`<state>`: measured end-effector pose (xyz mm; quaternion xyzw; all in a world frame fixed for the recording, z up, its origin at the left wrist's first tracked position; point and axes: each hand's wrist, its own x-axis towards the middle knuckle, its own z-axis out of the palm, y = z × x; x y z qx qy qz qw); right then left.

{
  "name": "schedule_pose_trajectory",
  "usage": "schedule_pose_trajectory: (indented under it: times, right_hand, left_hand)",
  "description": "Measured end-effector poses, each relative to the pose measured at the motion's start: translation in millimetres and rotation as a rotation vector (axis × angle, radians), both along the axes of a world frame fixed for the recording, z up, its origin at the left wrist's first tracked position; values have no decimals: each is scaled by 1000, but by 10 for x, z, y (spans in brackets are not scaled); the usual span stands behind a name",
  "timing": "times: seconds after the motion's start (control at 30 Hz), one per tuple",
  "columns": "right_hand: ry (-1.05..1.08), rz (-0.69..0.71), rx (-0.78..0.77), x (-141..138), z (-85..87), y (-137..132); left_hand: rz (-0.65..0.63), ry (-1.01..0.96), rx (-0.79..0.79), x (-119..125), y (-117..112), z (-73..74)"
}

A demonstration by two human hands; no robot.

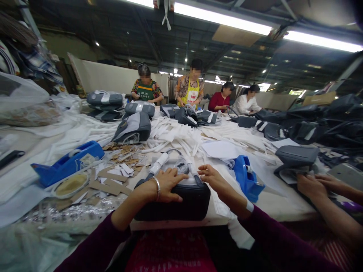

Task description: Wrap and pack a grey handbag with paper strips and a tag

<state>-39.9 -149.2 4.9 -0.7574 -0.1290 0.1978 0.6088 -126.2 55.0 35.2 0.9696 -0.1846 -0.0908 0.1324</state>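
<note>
A dark handbag [181, 202] stands upright at the table's near edge, right in front of me. White wrapping covers parts of its raised handle [159, 163], and pale stuffing shows at its top. My left hand [168, 185], with a silver bangle at the wrist, lies over the bag's top left side with fingers spread. Beside the right end of the handle is my right hand [211, 177], its fingers stretched out and apart; whether the fingertips touch the handle I cannot tell. Neither hand is closed around anything.
Blue tape dispensers [70, 162] [246, 177] stand left and right. Cardboard scraps [113, 179] and white strips [176, 136] cover the middle. Grey bags [133, 128] are piled farther back. At right, a co-worker's hands [312, 185] work on another bag [296, 156]. Several people work across the table.
</note>
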Motion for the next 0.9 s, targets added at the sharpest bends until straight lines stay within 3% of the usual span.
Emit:
schedule_pose_trajectory:
  times: [0.2,0.37,0.53,0.63,0.73,0.9]
  right_hand:
    - [-104,35,-107,-251,170,-112]
    - [-125,109,-259,-214,46,-184]
    - [-684,162,-590,-259,-11,-185]
    - [-956,281,-617,-336,17,-67]
    - [-1052,479,-615,-390,12,105]
    - [-1073,579,-746,-412,32,286]
  left_hand:
    - [49,-57,6,15,17,-80]
    - [99,-91,56,35,15,-150]
    - [77,-38,30,58,13,-146]
    - [49,-38,19,76,8,-155]
    - [55,-61,56,82,40,-191]
    - [66,-64,114,51,229,-239]
